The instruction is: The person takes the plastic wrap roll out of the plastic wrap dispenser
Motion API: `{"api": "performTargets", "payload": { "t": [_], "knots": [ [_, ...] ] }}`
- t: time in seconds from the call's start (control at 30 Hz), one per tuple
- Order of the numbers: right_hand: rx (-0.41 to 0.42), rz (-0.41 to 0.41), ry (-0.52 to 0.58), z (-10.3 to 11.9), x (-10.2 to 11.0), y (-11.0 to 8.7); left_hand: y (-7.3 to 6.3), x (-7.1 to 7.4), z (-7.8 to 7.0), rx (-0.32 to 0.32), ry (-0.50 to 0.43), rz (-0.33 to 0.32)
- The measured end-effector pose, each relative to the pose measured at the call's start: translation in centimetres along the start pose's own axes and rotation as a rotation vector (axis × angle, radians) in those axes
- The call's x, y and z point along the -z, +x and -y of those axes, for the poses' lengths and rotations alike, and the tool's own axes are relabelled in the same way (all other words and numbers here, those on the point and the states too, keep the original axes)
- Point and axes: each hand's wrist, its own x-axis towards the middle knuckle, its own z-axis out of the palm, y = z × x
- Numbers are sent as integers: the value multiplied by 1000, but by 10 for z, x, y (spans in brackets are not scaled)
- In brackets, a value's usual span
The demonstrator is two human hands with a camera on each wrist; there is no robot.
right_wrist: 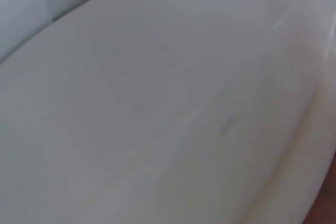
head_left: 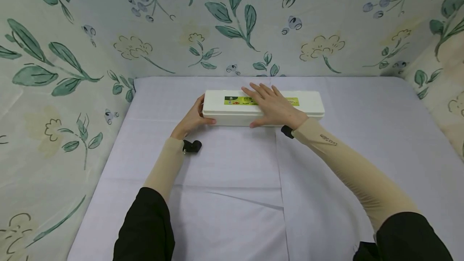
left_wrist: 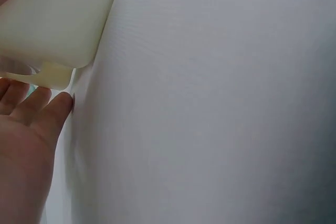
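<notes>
A long white lidded plastic box (head_left: 232, 119) with a yellow-green label lies crosswise near the far edge of the table. My left hand (head_left: 192, 120) holds its left end, thumb on the front side and fingers around the end. In the left wrist view, the fingertips of the left hand (left_wrist: 31, 124) touch the end of the box (left_wrist: 52, 19), beside a gap or clear part. Spread across the lid is my right hand (head_left: 273, 106), covering part of the label, its thumb at the front side. White box surface (right_wrist: 157, 103) fills most of the right wrist view. The box's contents are hidden.
A creased white cloth (head_left: 232, 212) covers the table. Curtains with a leaf and flower print (head_left: 163, 31) hang behind it and along both sides. A small black wrist device (head_left: 192, 146) sits by the left wrist, another (head_left: 287, 131) by the right.
</notes>
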Motion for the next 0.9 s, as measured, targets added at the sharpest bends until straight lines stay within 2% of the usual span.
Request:
{"api": "performTargets", "payload": {
  "t": [0.2,0.3,0.63,0.9],
  "knots": [
    [-14,13,-8,-1,-1,3,12,6,22,-10,-10,0],
    [-16,10,-17,-1,-2,5,14,6,26,-16,-2,-8],
    [-2,-27,-71,0,-7,8,15,6,30,-37,16,-24],
    [3,-40,-85,2,-8,9,15,7,29,-7,-10,-15]
  ]
}}
